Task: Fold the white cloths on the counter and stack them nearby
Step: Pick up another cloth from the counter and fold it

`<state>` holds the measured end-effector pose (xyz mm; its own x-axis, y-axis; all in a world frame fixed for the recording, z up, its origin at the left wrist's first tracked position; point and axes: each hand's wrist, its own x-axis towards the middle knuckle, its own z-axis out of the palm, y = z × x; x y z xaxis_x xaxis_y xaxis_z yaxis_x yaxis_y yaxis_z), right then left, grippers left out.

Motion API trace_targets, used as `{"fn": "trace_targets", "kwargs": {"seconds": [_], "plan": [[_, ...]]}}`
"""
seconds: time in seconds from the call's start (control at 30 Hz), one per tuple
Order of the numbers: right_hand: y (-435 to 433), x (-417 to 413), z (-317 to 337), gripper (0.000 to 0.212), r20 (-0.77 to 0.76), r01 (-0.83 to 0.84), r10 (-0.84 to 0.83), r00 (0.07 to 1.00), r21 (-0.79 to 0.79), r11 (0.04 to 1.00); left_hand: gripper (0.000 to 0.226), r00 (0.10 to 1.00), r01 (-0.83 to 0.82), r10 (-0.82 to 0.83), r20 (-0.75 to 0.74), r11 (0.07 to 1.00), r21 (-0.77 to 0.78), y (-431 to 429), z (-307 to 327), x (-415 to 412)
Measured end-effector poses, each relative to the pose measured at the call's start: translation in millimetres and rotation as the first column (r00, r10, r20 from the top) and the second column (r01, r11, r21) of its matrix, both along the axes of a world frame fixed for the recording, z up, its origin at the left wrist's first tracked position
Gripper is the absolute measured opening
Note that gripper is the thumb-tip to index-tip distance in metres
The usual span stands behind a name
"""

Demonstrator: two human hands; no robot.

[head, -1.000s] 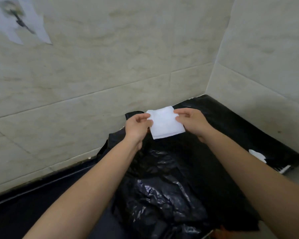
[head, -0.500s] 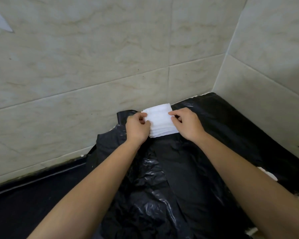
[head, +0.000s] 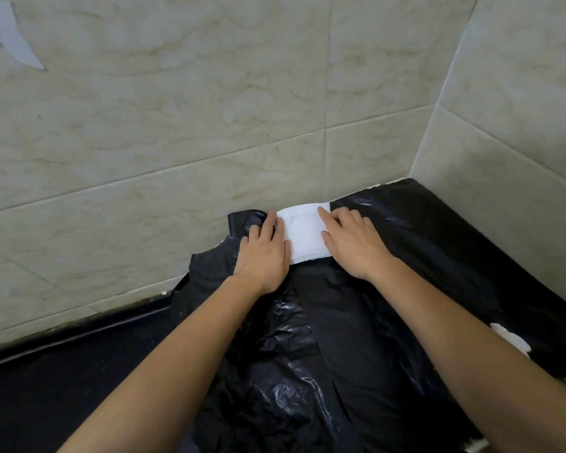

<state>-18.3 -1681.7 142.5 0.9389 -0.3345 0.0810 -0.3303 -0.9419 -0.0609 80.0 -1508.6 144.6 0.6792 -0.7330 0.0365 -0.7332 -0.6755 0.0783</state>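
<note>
A folded white cloth (head: 303, 235) lies on black plastic sheeting (head: 311, 341) at the back of the counter, against the tiled wall. It looks like a small stack with layered edges along its near side. My left hand (head: 263, 253) rests flat, palm down, at the cloth's left edge, fingers stretched out and touching it. My right hand (head: 353, 245) lies flat at the right edge, its fingertips over the cloth's far right corner. Neither hand pinches the cloth. Another white piece (head: 510, 341) shows beside my right forearm, partly hidden.
The back tiled wall (head: 177, 125) meets a side wall (head: 520, 125) in a corner just right of the cloth. The dark counter (head: 62, 380) stretches left of the crumpled plastic. Torn white paper (head: 17, 47) sticks to the wall at upper left.
The cloth, held up between both hands a second ago, has gone down and back to the wall. Both hands have opened from a pinch and now lie flat beside it.
</note>
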Motion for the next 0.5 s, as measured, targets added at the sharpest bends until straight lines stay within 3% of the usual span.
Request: {"fn": "trace_targets", "kwargs": {"seconds": [0.2,0.3,0.4,0.5], "plan": [[-4,2,3,0.057,-0.108,0.028,-0.020,0.994,0.068,0.997,0.059,0.997,-0.009,0.007,-0.078,0.999,-0.032,4,-1,3],[2,-6,20,0.053,0.064,0.053,-0.064,0.996,0.164,0.985,0.058,0.995,-0.088,0.075,-0.071,0.976,-0.200,22,17,0],[18,-6,52,0.052,0.285,0.035,-0.098,0.954,0.218,0.975,0.056,0.988,-0.119,0.144,0.053,0.935,-0.333,58,46,0],[49,13,86,0.052,0.400,-0.029,-0.051,0.915,0.192,0.981,0.057,0.961,-0.145,0.222,0.165,0.912,-0.384,108,77,1]]}}
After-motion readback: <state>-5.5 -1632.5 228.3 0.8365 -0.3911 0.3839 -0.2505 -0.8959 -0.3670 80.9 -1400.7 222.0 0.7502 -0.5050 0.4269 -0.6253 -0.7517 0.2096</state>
